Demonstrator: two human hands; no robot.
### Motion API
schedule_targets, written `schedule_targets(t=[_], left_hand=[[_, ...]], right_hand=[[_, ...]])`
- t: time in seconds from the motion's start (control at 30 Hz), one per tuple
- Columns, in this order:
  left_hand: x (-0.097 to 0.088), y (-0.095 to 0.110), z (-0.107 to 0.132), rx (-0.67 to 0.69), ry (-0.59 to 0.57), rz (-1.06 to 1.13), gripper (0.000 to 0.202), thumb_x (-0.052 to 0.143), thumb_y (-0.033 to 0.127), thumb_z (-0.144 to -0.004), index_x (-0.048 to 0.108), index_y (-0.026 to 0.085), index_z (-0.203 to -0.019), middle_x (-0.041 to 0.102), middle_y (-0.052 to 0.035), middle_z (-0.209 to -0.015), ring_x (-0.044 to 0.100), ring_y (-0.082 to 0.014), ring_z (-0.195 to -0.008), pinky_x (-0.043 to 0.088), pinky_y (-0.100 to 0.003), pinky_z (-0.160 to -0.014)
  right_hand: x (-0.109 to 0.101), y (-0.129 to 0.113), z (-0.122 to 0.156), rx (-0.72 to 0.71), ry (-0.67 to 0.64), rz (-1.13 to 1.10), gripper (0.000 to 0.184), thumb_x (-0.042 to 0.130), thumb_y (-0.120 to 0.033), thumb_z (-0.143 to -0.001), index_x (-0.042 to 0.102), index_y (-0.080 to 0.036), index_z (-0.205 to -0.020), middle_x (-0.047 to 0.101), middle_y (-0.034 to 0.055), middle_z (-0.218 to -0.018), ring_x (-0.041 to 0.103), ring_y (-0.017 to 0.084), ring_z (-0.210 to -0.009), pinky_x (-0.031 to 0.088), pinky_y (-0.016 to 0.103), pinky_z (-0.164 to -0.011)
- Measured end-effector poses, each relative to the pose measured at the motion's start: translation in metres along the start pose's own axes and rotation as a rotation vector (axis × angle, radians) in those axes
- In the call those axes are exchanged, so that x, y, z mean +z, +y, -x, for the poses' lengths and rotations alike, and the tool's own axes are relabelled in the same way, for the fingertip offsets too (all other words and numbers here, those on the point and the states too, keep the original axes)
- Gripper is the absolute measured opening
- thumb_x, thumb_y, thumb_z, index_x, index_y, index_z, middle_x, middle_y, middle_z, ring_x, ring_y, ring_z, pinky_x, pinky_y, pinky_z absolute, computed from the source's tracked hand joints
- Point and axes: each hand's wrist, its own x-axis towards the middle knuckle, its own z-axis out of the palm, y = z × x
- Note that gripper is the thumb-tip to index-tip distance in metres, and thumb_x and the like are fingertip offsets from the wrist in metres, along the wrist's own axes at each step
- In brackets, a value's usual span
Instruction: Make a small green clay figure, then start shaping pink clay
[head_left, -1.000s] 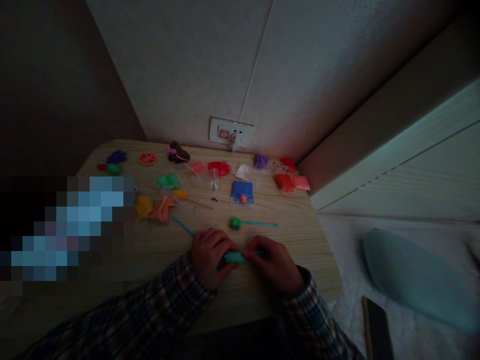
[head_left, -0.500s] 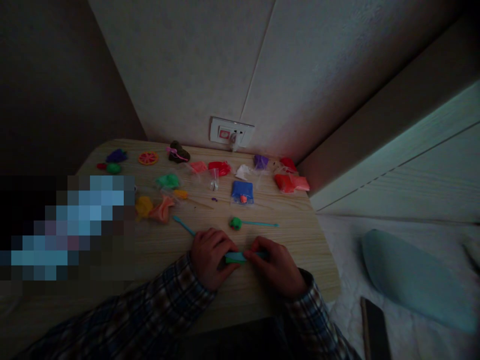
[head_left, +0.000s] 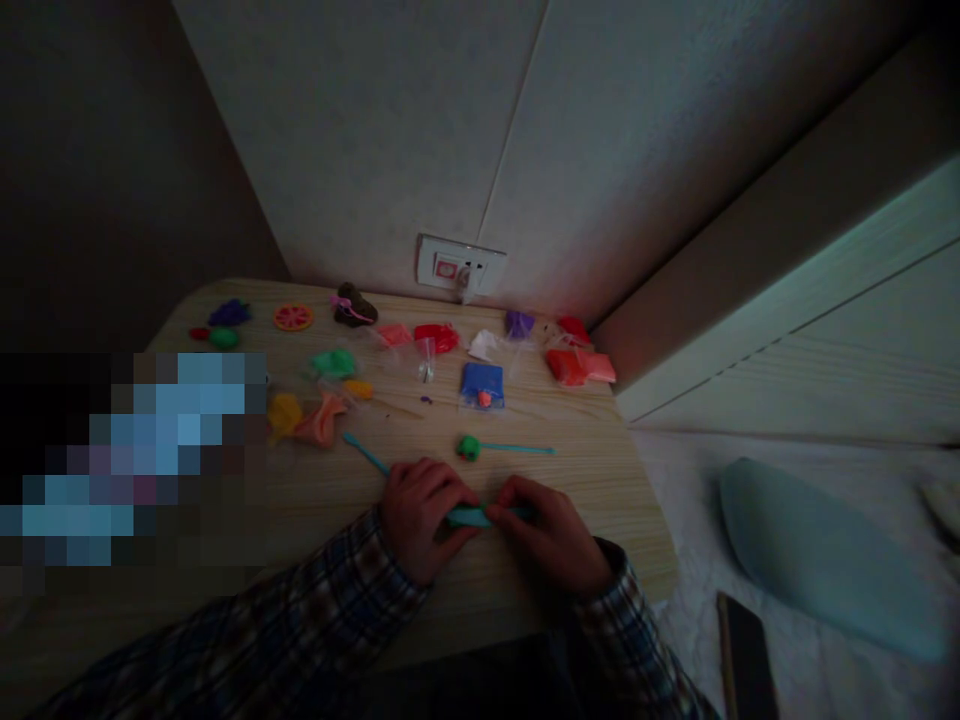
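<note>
Teal tool (head_left: 471, 517) nearside of blue bag (head_left: 481, 378): R hand (head_left: 553, 532) pinching it, L hand (head_left: 424, 518) closed round L end, prob. to steady. Green lump (head_left: 469, 447) also nearside of bag, red pkt (head_left: 566, 367) R of bag, prob. parked clear for workspace.

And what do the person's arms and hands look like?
The person wears long plaid sleeves, dark blue and brown with pale lines. The left hand and right hand are bare: no gloves show on the fingers. It's too dim to see finer details.
</note>
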Motion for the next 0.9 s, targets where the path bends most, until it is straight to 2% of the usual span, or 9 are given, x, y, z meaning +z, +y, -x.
schedule_targets(t=[0.1, 0.23, 0.53, 0.9], left_hand=[[0.001, 0.000, 0.000, 0.004, 0.027, -0.005, 0.015, 0.057, 0.034, -0.075, 0.063, 0.020, -0.076, 0.061, -0.0021, -0.077, 0.052, -0.0203, -0.079, 0.030, -0.036, -0.071], [0.000, 0.003, -0.001, 0.002, -0.032, -0.016, 0.016, 0.061, 0.032, -0.072, 0.063, 0.019, -0.081, 0.062, -0.0032, -0.083, 0.052, -0.0223, -0.084, 0.031, -0.037, -0.073], [-0.001, 0.006, -0.002, -0.003, -0.045, -0.029, 0.016, 0.065, 0.028, -0.069, 0.063, 0.019, -0.082, 0.062, -0.0033, -0.083, 0.053, -0.0222, -0.083, 0.033, -0.038, -0.075], [0.000, 0.004, -0.001, 0.023, -0.061, 0.003, 0.014, 0.061, 0.027, -0.071, 0.063, 0.019, -0.082, 0.062, -0.0044, -0.084, 0.053, -0.0216, -0.084, 0.035, -0.038, -0.075]], right_hand=[[0.001, 0.001, 0.000, 0.006, 0.015, 0.013, 0.018, 0.055, -0.030, -0.079, 0.053, -0.017, -0.066, 0.056, -0.0008, -0.063, 0.051, 0.013, -0.062, 0.036, 0.024, -0.058], [0.001, 0.002, 0.000, -0.008, 0.007, 0.024, 0.017, 0.054, -0.030, -0.079, 0.053, -0.018, -0.067, 0.057, -0.0004, -0.064, 0.051, 0.013, -0.062, 0.036, 0.025, -0.059], [-0.004, 0.004, -0.002, -0.024, -0.017, 0.002, 0.022, 0.051, -0.035, -0.080, 0.051, -0.018, -0.066, 0.055, -0.0012, -0.062, 0.051, 0.014, -0.060, 0.036, 0.024, -0.057], [-0.003, 0.012, -0.003, -0.064, -0.043, 0.006, 0.022, 0.050, -0.036, -0.081, 0.052, -0.018, -0.069, 0.056, -0.0003, -0.065, 0.052, 0.014, -0.063, 0.038, 0.026, -0.061]])
